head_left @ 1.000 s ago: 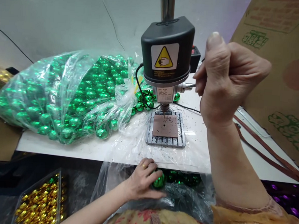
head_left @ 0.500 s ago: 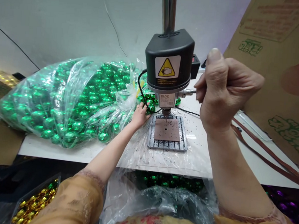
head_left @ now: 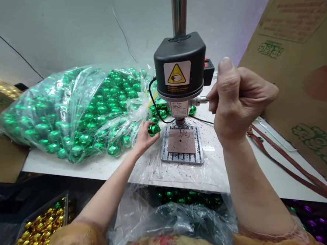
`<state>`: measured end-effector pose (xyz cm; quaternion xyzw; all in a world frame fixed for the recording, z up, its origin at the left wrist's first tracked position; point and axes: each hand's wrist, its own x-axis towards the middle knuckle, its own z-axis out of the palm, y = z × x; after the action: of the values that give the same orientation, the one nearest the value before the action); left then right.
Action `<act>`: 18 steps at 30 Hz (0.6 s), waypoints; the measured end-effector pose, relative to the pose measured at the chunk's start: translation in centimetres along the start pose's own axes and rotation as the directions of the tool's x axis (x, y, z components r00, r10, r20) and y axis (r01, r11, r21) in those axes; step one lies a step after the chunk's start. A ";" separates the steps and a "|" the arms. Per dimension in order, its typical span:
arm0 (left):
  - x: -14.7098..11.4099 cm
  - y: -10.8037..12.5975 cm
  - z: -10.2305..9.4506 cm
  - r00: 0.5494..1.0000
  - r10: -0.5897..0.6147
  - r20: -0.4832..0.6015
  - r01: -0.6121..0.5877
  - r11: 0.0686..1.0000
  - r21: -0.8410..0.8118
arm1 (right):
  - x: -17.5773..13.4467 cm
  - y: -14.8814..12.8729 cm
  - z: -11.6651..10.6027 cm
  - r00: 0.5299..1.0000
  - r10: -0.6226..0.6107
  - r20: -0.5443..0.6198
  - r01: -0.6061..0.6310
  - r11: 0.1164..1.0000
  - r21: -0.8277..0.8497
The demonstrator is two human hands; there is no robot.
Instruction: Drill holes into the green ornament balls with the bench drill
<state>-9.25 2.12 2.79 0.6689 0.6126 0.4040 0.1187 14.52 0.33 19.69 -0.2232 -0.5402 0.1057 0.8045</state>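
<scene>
My left hand (head_left: 145, 137) holds a shiny green ball (head_left: 154, 129) between thumb and fingers, just left of the drill press base (head_left: 164, 152). More loose green balls (head_left: 162, 111) lie behind it at the mouth of a clear plastic bag. At the right, my right hand (head_left: 232, 101) is closed in a fist, thumb up, on the feed lever (head_left: 203, 100) of the drill press (head_left: 179, 64); the lever's end is hidden inside it. A brown square plate (head_left: 182, 141) with a small dark hole sits on the press base, under the chuck (head_left: 179, 121), with dark shavings scattered around.
A big clear bag of green balls (head_left: 78, 113) fills the table's left side. Cardboard boxes (head_left: 299, 82) stand at the right, near brown straps (head_left: 283, 159). Below the table edge are a bin of gold balls (head_left: 44, 218), an open plastic bag (head_left: 179, 219) and purple balls (head_left: 313, 216).
My left hand has drawn back from the loose balls toward me, now with a green ball in its grasp. My right hand stays on the lever; the view has shifted slightly.
</scene>
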 end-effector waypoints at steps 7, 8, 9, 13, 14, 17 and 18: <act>-3.5 4.2 2.1 0.953 -0.216 0.214 0.304 0.652 -0.695 | -0.1 0.1 0.2 1.000 -0.007 -0.031 0.007 1.000 -0.012; -3.3 4.4 2.8 0.948 -0.207 0.241 0.317 0.622 -0.716 | -0.1 0.2 0.2 0.999 -0.014 -0.031 0.014 1.000 -0.002; -3.0 4.5 3.3 0.945 -0.205 0.254 0.327 0.601 -0.729 | -0.1 0.2 0.2 0.999 -0.018 -0.029 0.019 1.000 0.008; -2.0 4.2 4.9 0.948 -0.208 0.239 0.317 0.592 -0.741 | -0.2 0.3 0.1 1.000 -0.020 -0.017 0.020 0.999 0.026; -1.9 4.1 5.1 0.954 -0.191 0.232 0.301 0.601 -0.740 | -0.2 0.4 0.1 1.000 -0.017 -0.013 0.017 1.000 0.017; -1.8 3.9 5.3 0.966 -0.116 0.230 0.249 0.644 -0.724 | -0.2 0.4 0.0 1.000 -0.008 -0.008 0.008 1.000 -0.014; -1.7 3.8 5.3 0.969 -0.093 0.229 0.232 0.664 -0.711 | -0.3 0.4 0.0 1.000 -0.007 -0.011 0.007 1.000 -0.020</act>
<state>-2.72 1.46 1.19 0.5401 0.4440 0.5432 0.4649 14.45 0.54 19.30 -0.2299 -0.5378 0.0962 0.8054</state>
